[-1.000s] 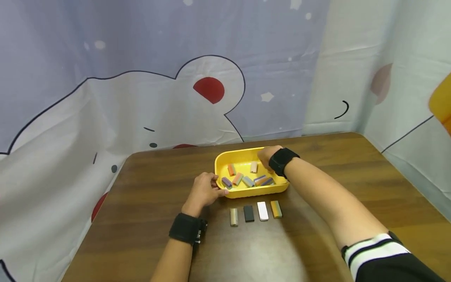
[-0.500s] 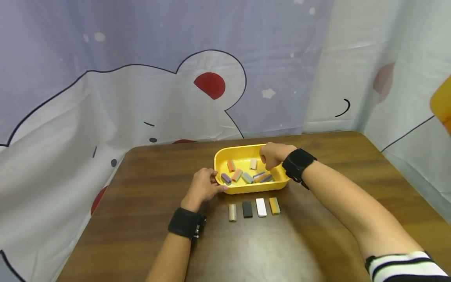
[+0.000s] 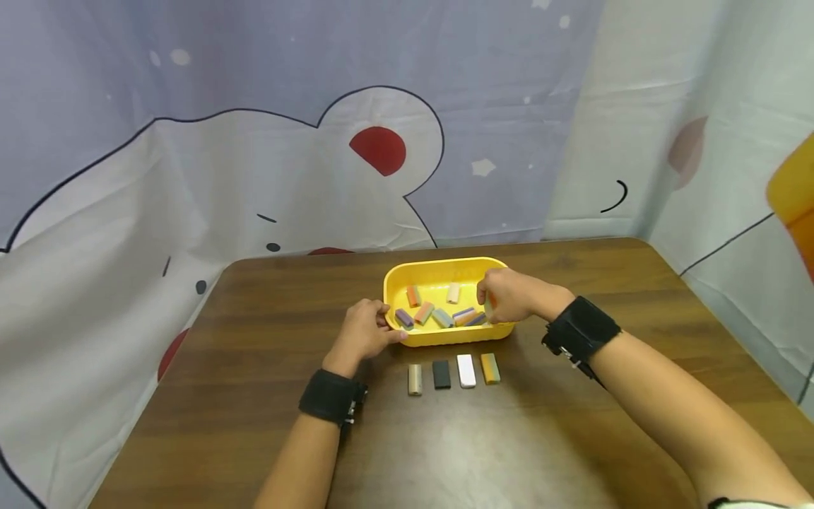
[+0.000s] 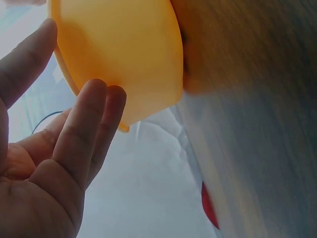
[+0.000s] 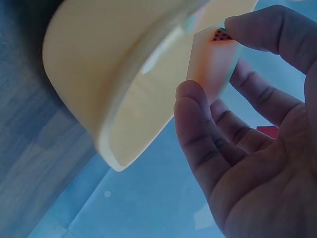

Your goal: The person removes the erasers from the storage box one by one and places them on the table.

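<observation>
My left hand holds the left front corner of a yellow plastic tray, thumb at the front and fingers at the left side. In the left wrist view, its fingertips touch the tray's outer wall and rim. Over the tray's right end, my right hand pinches an orange-pink block with a green edge, which looks like an eraser. A dark dotted mark shows at its end in the right wrist view. Several two-coloured erasers lie inside the tray, and a cream one sits near its back.
In front of the tray, a row of blocks stands on the wooden table: a beige one, a black one, a white one and a yellow-green one. A printed curtain hangs behind the table.
The right hand has drawn back from deep in the tray toward its right edge, and an orange-and-green eraser now shows in its fingers. The left hand has stayed at the tray's corner.
</observation>
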{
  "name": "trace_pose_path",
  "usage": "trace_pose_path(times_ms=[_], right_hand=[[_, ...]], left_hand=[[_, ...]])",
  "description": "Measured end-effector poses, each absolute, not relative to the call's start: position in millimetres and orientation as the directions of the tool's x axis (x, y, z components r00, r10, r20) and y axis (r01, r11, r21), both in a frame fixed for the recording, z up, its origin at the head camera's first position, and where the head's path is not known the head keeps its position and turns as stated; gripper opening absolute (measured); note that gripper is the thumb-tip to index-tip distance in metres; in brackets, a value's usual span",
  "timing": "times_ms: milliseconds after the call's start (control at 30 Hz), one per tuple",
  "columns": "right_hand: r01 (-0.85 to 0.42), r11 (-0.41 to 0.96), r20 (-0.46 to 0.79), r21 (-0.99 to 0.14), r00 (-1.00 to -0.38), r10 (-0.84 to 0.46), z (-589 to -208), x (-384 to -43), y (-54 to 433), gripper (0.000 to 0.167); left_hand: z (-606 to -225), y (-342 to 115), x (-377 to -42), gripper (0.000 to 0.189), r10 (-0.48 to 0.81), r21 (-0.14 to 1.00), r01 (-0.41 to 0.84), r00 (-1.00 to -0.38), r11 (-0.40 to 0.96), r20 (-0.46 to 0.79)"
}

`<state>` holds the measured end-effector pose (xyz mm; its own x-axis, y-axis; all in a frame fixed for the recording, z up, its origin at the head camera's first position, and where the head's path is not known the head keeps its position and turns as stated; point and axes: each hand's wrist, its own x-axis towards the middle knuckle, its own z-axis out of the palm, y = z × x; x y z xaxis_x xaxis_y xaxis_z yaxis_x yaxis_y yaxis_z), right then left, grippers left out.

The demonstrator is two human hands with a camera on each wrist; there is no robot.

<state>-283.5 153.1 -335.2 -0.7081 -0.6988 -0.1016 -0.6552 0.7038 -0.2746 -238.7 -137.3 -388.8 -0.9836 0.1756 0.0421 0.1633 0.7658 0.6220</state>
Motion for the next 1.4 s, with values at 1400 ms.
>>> trace_pose_path(times_ms=[1400], right_hand=[[-0.591,0.666,-0.036,-0.455,-0.735,-0.677,-397.4,-218.6,202.4,0.039]], left_hand=[[-379.0,-137.3,-235.4,0.063,0.165,0.619,0.134,-0.986,0.774,0.007]])
